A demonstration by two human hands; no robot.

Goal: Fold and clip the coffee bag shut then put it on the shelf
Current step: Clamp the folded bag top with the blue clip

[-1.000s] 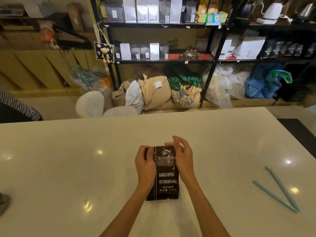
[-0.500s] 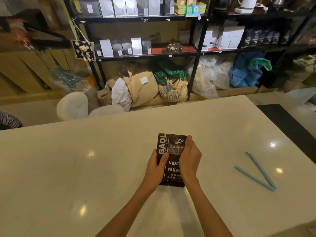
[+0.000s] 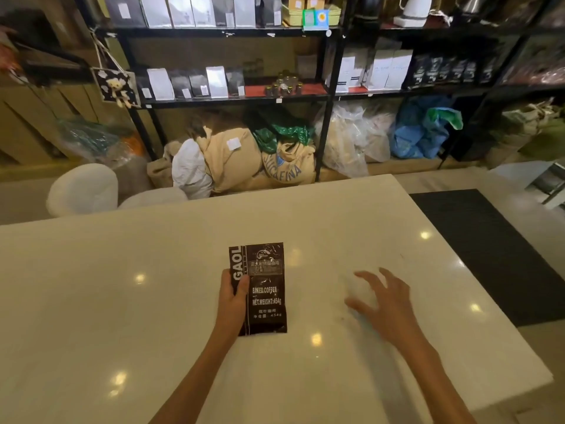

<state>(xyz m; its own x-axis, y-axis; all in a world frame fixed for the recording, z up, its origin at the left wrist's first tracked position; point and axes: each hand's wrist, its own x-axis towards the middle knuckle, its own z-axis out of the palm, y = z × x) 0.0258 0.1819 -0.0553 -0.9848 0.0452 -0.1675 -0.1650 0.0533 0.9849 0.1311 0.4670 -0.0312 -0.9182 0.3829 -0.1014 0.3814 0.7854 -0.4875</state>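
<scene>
A dark brown coffee bag [image 3: 265, 289] printed "BAKED.COFFEE" lies flat on the white table [image 3: 122, 301], its top end pointing away from me. My left hand [image 3: 233, 298] grips the bag's left edge, thumb on the front. My right hand [image 3: 383, 302] hovers over the table to the right of the bag, fingers spread, holding nothing. The blue clip does not show in this frame. The black metal shelf [image 3: 232, 101] stands beyond the table with several coffee bags on it.
Burlap sacks [image 3: 290, 166] and plastic bags [image 3: 351, 142] are piled on the floor under the shelf. A white chair [image 3: 82, 188] stands at the table's far left. A black mat [image 3: 489, 249] lies on the floor to the right.
My right hand has let go of the bag and swung out to the right with fingers spread. The left hand still holds the bag. The view has shifted and the blue clip is out of sight.
</scene>
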